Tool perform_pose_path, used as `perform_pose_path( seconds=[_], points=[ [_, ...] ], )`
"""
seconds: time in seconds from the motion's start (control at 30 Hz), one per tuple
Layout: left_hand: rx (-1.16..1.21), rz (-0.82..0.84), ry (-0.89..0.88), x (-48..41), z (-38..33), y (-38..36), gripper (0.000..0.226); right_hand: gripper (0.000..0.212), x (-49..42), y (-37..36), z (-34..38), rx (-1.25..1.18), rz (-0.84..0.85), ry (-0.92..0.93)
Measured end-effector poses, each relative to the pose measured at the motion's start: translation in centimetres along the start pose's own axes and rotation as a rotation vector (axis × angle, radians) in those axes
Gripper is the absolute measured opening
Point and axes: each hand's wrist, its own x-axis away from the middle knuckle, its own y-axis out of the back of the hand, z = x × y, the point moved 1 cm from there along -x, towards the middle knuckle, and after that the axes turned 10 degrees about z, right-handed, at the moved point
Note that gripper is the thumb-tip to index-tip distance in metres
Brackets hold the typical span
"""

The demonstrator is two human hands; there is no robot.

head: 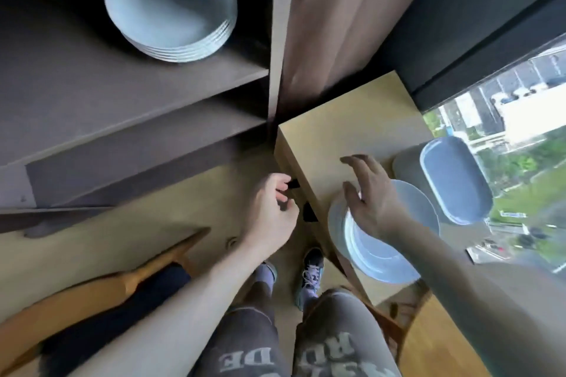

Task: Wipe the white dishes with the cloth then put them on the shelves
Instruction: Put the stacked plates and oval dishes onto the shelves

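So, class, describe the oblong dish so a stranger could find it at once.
Start at the wooden table beside the window. Past the round plates under the right hand, nearest the glass, lies the oblong dish. Unlike them, it is long with rounded corners.

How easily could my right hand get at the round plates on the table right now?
Probably easily: the right hand is spread directly over the round plates, with nothing lying between them.
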Motion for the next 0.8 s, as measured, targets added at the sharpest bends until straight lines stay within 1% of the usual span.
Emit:
perform_pose_path(
  seconds=[0.13, 0.2, 0.3, 0.37, 0.4, 0.47, 0.53, 0.6, 0.7, 0.8],
  points=[
    [-0.044, 0.19, -0.008, 1.4, -0.2, -7.3, 0.042, 0.041, 6.5, 0.3, -7.9, 0.015, -0.052, -0.156],
    [-0.092, 0.258, -0.008, 1.7, -0.3, -9.8, 0.052, 0.042, 8.6, -0.1, -10.9, 0.014, -0.077, -0.186],
    [-0.119, 0.278, 0.065, 1.8, -0.5, -12.4, 0.069, 0.047, 11.0, -1.3, -14.2, 0.0, -0.106, -0.273],
    [-0.104, 0.253, 0.147, 1.5, -0.7, -13.6, 0.075, 0.055, 11.8, -2.4, -15.7, -0.047, -0.126, -0.405],
    [-0.083, 0.244, 0.2, 1.2, -0.9, -13.9, 0.076, 0.059, 12.0, -2.9, -16.3, -0.108, -0.139, -0.474],
    [-0.034, 0.23, 0.298, 0.7, -1.1, -14.6, 0.066, 0.06, 12.0, -3.8, -17.3, -0.312, -0.148, -0.581],
    [0.017, 0.214, 0.362, 0.6, -1.3, -15.1, 0.046, 0.049, 11.8, -4.7, -17.6, -0.565, -0.136, -0.635],
    [0.073, 0.189, 0.41, 0.4, -1.6, -15.4, 0.033, 0.035, 11.6, -5.3, -17.5, -0.751, -0.136, -0.675],
    [0.2, 0.157, 0.491, -0.4, -2.1, -15.8, 0.031, 0.023, 11.0, -5.4, -17.4, -0.87, -0.177, -0.723],
    [0.245, 0.139, 0.531, -0.9, -2.5, -15.9, 0.027, 0.011, 10.5, -5.4, -17.4, -0.906, -0.226, -0.748]
  ],
)
